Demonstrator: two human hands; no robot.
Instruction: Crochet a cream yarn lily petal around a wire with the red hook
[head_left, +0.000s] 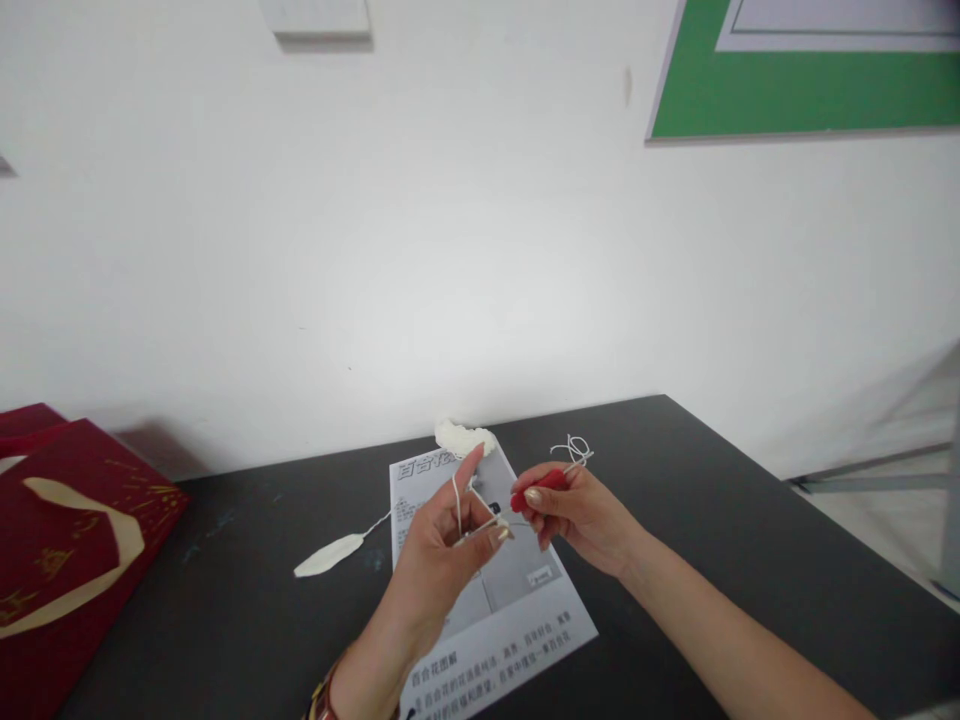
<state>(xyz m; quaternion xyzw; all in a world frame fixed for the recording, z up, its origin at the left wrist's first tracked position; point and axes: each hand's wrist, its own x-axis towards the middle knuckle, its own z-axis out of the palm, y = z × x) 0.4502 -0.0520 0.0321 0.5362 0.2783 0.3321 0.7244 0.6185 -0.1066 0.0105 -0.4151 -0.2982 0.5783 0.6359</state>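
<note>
My left hand [450, 545] is raised over a printed instruction sheet [517, 610], index finger pointing up, with white yarn [457, 500] looped over it and pinched between thumb and the other fingers. My right hand [577, 510] is closed round a red-handled crochet hook [540, 485] whose tip meets the yarn at my left fingertips. A loose curl of white yarn [574, 450] lies just behind my right hand. A small white crocheted petal [330, 555] rests on the dark table [247, 620] to the left, with a thread trailing toward the sheet.
A white ball of yarn [463, 437] sits at the sheet's far edge near the wall. A dark red gift bag [67, 550] with a cream handle lies at the left. A green-framed board [802, 95] hangs on the white wall. The table's right edge drops to the floor.
</note>
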